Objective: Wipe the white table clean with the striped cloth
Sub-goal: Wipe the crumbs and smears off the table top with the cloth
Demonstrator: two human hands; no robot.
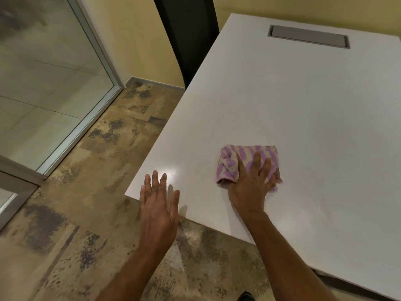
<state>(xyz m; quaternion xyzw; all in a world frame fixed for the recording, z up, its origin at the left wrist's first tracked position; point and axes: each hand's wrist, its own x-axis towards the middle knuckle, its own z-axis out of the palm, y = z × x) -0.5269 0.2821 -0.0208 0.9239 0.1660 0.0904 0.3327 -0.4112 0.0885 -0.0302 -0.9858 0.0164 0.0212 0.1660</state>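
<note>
Warm, dim indoor light. Glare spot on white table (282, 105) just beyond left hand (159, 205). Edges bowed; mild softness throughout.

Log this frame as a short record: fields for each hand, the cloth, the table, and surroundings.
right hand: palm down, pressing the striped cloth on the table
left hand: open, fingers spread, at the table's near corner, holding nothing
cloth: purple and cream, bunched
white table: bare apart from a grey cable hatch
surroundings: dark chair, glass partition
</note>
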